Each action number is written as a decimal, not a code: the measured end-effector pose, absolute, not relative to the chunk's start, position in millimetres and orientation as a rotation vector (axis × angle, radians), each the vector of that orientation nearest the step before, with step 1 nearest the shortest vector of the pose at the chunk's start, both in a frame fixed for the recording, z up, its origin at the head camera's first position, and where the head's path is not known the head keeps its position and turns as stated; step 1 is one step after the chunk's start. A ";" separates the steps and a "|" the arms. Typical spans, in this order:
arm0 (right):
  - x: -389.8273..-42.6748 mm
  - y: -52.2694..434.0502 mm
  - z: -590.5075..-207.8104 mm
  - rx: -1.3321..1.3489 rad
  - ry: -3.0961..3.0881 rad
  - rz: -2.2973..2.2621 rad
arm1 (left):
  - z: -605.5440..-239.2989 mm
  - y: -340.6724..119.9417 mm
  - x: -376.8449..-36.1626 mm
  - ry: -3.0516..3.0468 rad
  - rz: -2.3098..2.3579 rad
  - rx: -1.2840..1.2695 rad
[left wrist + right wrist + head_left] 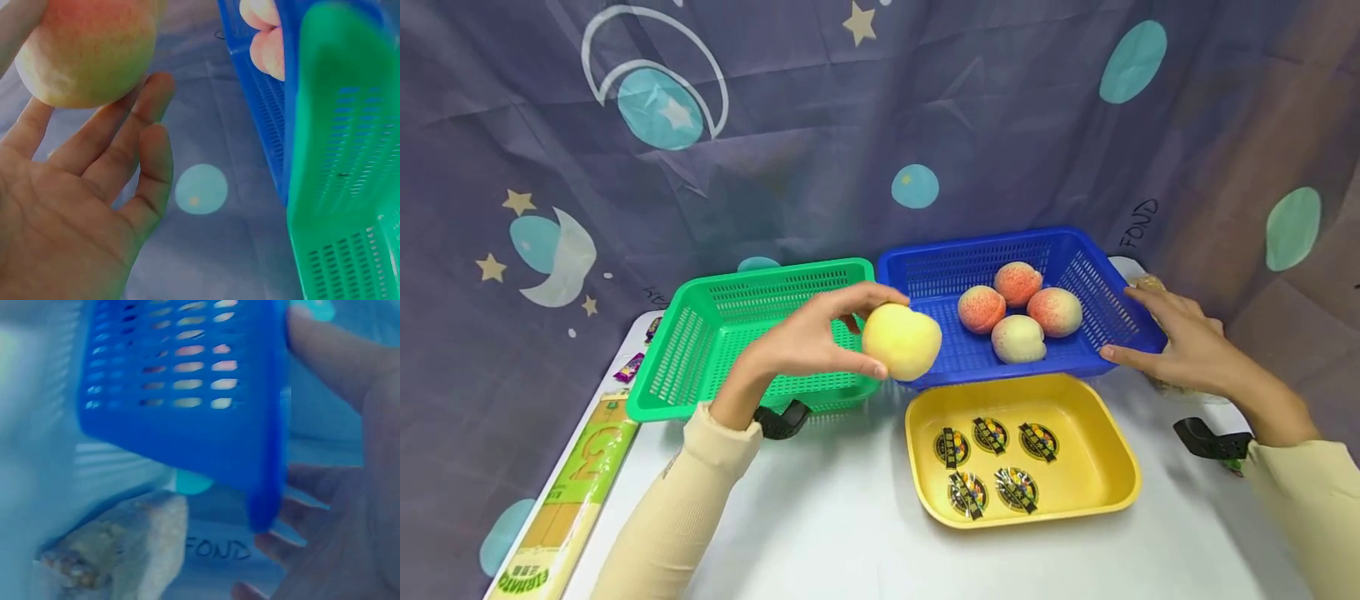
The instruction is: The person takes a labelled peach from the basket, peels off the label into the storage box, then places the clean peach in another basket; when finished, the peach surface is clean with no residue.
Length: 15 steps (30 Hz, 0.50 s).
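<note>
Left hand (808, 337) holds a round, matte pale-yellow peach (901, 341) in a fingertip grip; right hand (1180, 346) rests flat-fingered against the perforated blue plastic basket (1078, 354).

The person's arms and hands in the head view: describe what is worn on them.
Both arms wear long, cream-coloured sleeves down to the wrists. A black mount is strapped at each wrist. The left hand and right hand are bare, without gloves or visible rings.

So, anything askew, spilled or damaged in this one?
Nothing stands out. The green basket, blue basket and yellow tray sit upright, four peaches lie inside the blue one, and the left hand holds a fifth peach.
</note>
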State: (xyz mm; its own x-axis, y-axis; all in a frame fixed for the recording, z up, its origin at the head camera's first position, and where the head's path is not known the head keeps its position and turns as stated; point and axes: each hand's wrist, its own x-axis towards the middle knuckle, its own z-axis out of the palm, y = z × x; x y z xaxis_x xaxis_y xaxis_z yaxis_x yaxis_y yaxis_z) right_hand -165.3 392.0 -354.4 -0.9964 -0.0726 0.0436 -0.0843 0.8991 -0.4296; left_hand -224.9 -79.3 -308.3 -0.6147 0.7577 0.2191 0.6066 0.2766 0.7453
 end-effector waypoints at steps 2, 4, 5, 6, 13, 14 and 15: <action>-167.2 394.8 -359.5 0.094 -3.069 0.689 | -306.0 -64.2 -242.0 2.362 1.215 1.270; -167.5 396.9 -362.7 0.067 -3.098 0.734 | -305.6 -48.3 -258.2 2.351 1.171 1.265; -167.5 397.6 -363.8 0.061 -3.106 0.763 | -306.3 -40.2 -265.8 2.343 1.148 1.261; -167.4 398.0 -364.7 0.064 -3.105 0.793 | -307.3 -32.2 -273.1 2.332 1.124 1.264; -171.2 396.5 -366.2 0.095 -3.121 0.828 | -320.5 16.3 -313.9 2.260 0.961 1.193; -172.4 396.0 -366.1 0.090 -3.134 0.817 | -322.7 21.7 -317.8 2.251 0.931 1.170; -173.5 395.4 -365.9 0.082 -3.149 0.812 | -324.4 26.5 -321.2 2.240 0.900 1.144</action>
State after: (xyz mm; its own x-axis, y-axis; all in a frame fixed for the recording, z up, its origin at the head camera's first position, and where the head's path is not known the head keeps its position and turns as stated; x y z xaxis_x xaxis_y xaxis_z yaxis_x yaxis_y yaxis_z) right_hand -173.5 395.4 -365.9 -0.9926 -0.0761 -0.0947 -0.0208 0.8745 -0.4846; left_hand -321.2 26.5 -324.4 -0.5445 0.8319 -0.1071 0.5263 0.4383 0.7286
